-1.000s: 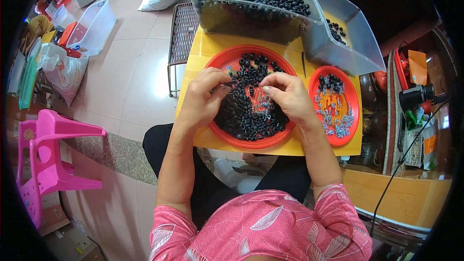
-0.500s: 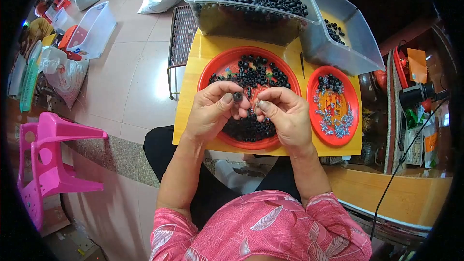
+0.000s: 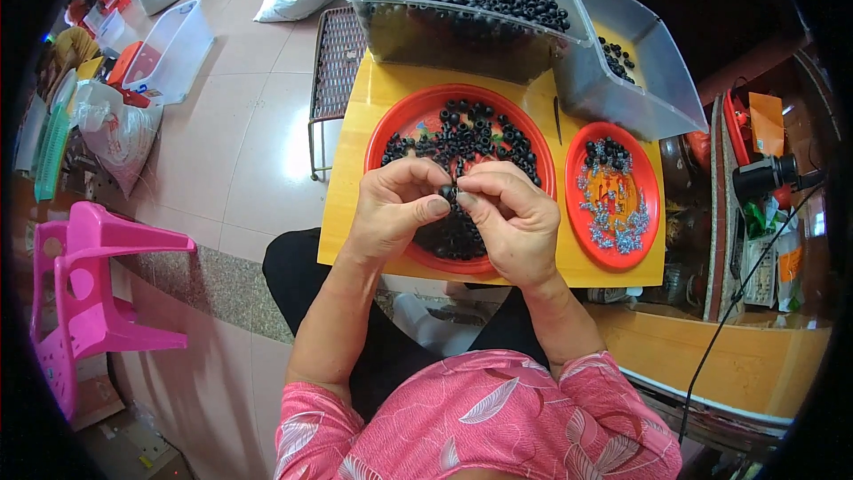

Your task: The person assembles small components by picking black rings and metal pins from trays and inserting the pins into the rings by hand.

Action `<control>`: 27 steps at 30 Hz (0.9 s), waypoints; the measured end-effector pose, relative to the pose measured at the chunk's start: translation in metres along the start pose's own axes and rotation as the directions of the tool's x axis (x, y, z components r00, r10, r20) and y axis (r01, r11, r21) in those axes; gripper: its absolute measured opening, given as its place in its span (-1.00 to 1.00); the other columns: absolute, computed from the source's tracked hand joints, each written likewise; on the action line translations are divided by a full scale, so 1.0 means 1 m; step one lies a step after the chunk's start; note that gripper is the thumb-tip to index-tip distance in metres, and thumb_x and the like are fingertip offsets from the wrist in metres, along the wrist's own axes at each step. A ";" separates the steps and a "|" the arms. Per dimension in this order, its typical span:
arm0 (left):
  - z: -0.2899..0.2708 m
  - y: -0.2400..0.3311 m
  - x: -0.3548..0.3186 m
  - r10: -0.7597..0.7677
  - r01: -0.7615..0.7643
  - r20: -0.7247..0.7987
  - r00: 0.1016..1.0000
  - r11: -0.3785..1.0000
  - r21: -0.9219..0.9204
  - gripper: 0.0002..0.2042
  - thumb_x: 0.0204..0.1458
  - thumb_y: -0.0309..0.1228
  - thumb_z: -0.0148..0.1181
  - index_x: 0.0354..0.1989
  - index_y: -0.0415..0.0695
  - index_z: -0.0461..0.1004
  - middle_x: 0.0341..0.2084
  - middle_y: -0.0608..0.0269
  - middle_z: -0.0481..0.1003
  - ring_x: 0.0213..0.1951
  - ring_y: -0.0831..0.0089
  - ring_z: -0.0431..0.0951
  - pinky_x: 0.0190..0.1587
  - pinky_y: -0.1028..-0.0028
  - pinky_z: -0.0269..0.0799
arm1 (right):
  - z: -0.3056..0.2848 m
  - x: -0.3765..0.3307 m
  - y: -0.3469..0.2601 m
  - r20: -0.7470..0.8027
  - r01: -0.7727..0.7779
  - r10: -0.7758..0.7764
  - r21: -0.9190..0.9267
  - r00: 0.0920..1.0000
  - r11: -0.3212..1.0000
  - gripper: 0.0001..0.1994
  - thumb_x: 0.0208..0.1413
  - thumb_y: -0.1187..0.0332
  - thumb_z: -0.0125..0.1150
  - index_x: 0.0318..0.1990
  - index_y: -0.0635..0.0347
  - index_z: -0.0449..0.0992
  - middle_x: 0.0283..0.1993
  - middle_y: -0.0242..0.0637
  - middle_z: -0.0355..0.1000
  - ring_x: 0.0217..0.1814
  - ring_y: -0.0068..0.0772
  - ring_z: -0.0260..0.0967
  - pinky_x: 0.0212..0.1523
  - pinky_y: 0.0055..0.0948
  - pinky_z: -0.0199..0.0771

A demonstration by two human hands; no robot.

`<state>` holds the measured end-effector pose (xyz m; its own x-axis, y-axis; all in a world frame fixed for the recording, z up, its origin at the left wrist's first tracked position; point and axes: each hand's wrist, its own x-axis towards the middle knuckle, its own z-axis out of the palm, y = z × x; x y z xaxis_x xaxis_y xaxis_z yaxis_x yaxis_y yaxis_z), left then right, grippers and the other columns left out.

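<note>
Over a large red plate (image 3: pixel 371 147), my two hands meet fingertip to fingertip. My left hand (image 3: pixel 382 213) is closed in a pinch on a small round black part (image 3: pixel 446 189), like a bead with a hole. My right hand (image 3: pixel 520 227) is also closed, its thumb and forefinger pressed against that part; the small silvery piece in its pinch is mostly hidden by the fingers. Many similar black parts (image 3: pixel 475 129) lie on the plate. To the right, a smaller red plate (image 3: pixel 655 213) carries silvery metal pieces (image 3: pixel 629 236) and some black parts (image 3: pixel 608 153).
On the yellow table (image 3: pixel 342 222) a clear bin (image 3: pixel 462 49) full of black parts stands at the back. Beside it is a second bin (image 3: pixel 653 89) with a few. A dark thin tool (image 3: pixel 557 120) lies between plates and bins. A pink stool (image 3: pixel 98 293) stands left.
My hands have come together: the right hand has moved left, bringing its small silvery piece to the black part. The left fingers have turned the black part.
</note>
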<state>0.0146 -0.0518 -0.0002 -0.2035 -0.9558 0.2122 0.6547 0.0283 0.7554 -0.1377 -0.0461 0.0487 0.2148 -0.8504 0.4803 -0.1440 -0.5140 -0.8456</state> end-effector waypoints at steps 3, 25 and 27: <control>-0.001 0.000 -0.001 -0.020 0.020 -0.024 1.000 1.000 0.018 -0.81 -0.21 -0.55 0.28 -0.37 -0.26 0.45 -0.42 0.30 0.45 -0.33 0.58 0.44 -0.24 0.61 0.38 | 0.001 -0.002 0.001 0.007 0.054 -0.054 -0.078 0.999 0.995 -0.83 -0.16 0.67 0.17 -0.34 0.31 0.47 -0.33 -0.25 0.37 -0.26 -0.45 0.33 -0.23 -0.59 0.33; -0.019 0.010 0.004 -0.032 -0.025 -0.206 0.978 0.963 -0.269 -0.83 -0.01 -0.50 0.08 -0.21 -0.21 0.40 -0.49 0.20 0.43 -0.44 0.50 0.42 -0.40 0.62 0.34 | -0.033 0.018 0.035 0.189 -0.001 0.125 -0.549 0.974 0.836 -0.81 -0.11 0.60 0.08 -0.27 0.31 0.48 -0.34 -0.16 0.41 -0.27 -0.32 0.38 -0.26 -0.50 0.36; -0.020 0.012 0.005 -0.030 -0.038 -0.211 0.977 0.949 -0.312 -0.83 0.00 -0.51 0.07 -0.21 -0.23 0.40 -0.44 0.17 0.43 -0.41 0.49 0.42 -0.36 0.59 0.37 | -0.025 0.017 0.041 0.233 0.074 0.075 -0.571 0.970 0.817 -0.81 -0.14 0.59 0.08 -0.30 0.28 0.48 -0.37 -0.13 0.40 -0.29 -0.22 0.37 -0.29 -0.41 0.36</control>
<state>0.0365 -0.0624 -0.0025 -0.0650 -0.9964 0.0537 0.8565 -0.0281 0.5154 -0.1641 -0.0847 0.0278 0.4227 -0.8368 0.3479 -0.6537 -0.5474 -0.5225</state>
